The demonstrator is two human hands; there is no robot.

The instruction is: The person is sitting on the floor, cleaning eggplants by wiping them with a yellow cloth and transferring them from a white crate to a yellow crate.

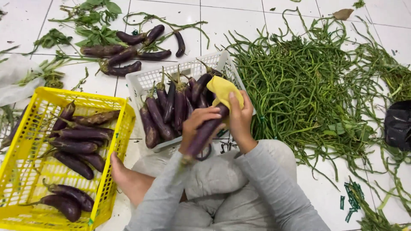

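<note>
While gripped, eggplant [204,132] between hands [216,124]

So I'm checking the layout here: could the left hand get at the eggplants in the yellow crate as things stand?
Probably yes, once freed. The left hand grips an eggplant, but the yellow crate sits open-topped on that side, with only the bare foot beside it.

Both arms, in grey sleeves, reach forward from the lap and meet in front of the body. The left hand [198,124] is curled, fingers wrapped round what it grips, knuckles up. The right hand [239,117] stands just beside it, touching, fingers pointing up and away, pressing flat, with the wrist bent back toward the body.
</note>
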